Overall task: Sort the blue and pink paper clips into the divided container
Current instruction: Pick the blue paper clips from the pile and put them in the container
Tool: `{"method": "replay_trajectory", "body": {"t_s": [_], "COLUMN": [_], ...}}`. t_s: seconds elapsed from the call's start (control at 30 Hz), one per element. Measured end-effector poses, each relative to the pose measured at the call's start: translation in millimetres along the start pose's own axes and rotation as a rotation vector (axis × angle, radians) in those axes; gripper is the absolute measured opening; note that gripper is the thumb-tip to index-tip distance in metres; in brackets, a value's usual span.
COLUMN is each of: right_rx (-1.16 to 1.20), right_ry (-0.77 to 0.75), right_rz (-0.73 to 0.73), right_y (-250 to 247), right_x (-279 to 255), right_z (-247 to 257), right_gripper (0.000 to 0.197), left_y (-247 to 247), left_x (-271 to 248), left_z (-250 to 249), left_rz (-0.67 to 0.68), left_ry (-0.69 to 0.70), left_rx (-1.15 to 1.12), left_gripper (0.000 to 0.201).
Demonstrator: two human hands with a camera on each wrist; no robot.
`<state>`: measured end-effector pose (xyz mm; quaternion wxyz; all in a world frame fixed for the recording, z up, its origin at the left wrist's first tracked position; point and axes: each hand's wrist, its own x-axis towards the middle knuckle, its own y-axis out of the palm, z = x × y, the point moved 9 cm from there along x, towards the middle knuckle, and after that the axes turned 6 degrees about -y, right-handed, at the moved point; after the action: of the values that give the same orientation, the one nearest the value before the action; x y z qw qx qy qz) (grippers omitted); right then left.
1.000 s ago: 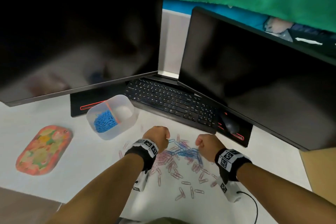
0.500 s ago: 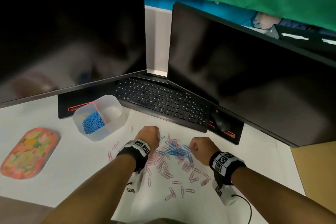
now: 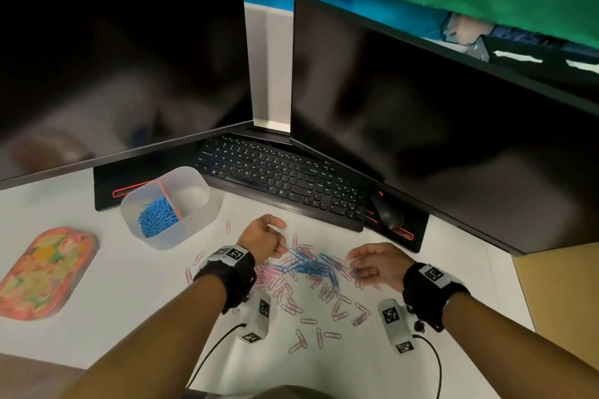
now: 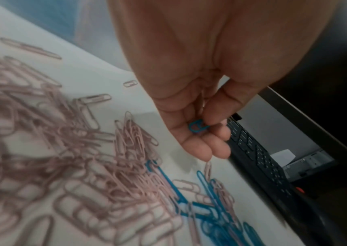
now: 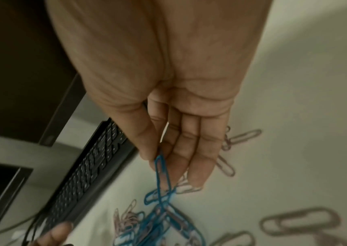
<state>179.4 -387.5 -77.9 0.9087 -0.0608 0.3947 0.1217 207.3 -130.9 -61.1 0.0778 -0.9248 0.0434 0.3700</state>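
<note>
A pile of pink paper clips [image 3: 282, 282] and blue paper clips [image 3: 312, 266] lies on the white desk between my hands. My left hand [image 3: 278, 238] hovers at the pile's left edge and pinches one blue clip [image 4: 197, 127] between thumb and fingers. My right hand [image 3: 356, 264] is at the pile's right edge; thumb and forefinger pinch another blue clip [image 5: 162, 168] that hangs down toward the heap. The translucent divided container [image 3: 197, 214] stands to the upper left, with blue clips [image 3: 157, 217] in its left compartment and nothing visible in the right one.
A black keyboard [image 3: 282, 181] and a mouse [image 3: 387, 214] lie just behind the pile, under two dark monitors [image 3: 123, 68]. A flowery pink tray [image 3: 42, 272] sits at the far left. Loose pink clips [image 3: 319, 335] scatter toward me. Cables [image 3: 210, 353] run from the wrist cameras.
Both hands were fists over the pile; now their fingers have loosened and each pinches a blue clip. The head view has shifted slightly.
</note>
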Motion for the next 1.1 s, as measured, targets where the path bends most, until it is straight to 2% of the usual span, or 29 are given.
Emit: {"method": "replay_trajectory", "body": {"t_s": [0.13, 0.2, 0.27, 0.37, 0.47, 0.53, 0.63, 0.73, 0.87, 0.97, 1.1], "right_rx": [0.332, 0.322, 0.071, -0.553, -0.789, -0.896, -0.982, -1.076, -1.217, -1.261, -1.244], "right_ry": [0.050, 0.057, 0.007, -0.192, -0.361, -0.416, -0.437, -0.431, -0.428, -0.434, -0.419], "right_rz": [0.005, -0.033, -0.075, -0.180, -0.254, -0.243, -0.219, -0.205, -0.136, -0.104, -0.071], "right_y": [11.2, 13.7, 14.7, 18.3, 29.2, 37.3, 45.3, 51.7, 65.1, 74.6, 77.7], "right_x": [-4.3, -4.8, -3.4, -2.9, -4.0, -0.4, 7.1, 11.1, 14.8, 17.1, 20.3], "right_z": [-8.6, -10.4, -7.3, 13.7, 30.5, 35.9, 40.7, 45.6, 51.5, 54.9, 53.4], "right_gripper": [0.021, 0.019, 0.014, 0.009, 0.013, 0.013, 0.024, 0.026, 0.016, 0.019, 0.015], "left_y": [11.8, 13.2, 20.4, 46.4, 59.2, 59.2, 53.9, 44.9, 30.9, 22.5, 12.6], "left_x": [-5.2, -5.3, -9.1, -14.0, -13.5, -14.0, -14.2, -13.7, -15.7, -20.5, -21.0], "left_z": [-2.0, -0.7, -4.0, -2.0, 3.4, 4.3, 8.0, 11.7, 6.5, 1.4, 6.8], "left_rz": [0.054, 0.004, -0.036, 0.023, 0.020, -0.011, -0.023, -0.001, -0.019, -0.040, -0.011], "left_ry": [-0.013, 0.044, 0.183, 0.361, 0.427, 0.438, 0.409, 0.348, 0.310, 0.298, 0.198], "left_rx": [0.002, 0.209, 0.524, 0.904, 1.111, 1.124, 1.101, 1.032, 0.864, 0.726, 0.477], "left_gripper": [0.029, 0.015, 0.007, 0.012, 0.019, 0.014, 0.007, 0.010, 0.018, 0.015, 0.030]}}
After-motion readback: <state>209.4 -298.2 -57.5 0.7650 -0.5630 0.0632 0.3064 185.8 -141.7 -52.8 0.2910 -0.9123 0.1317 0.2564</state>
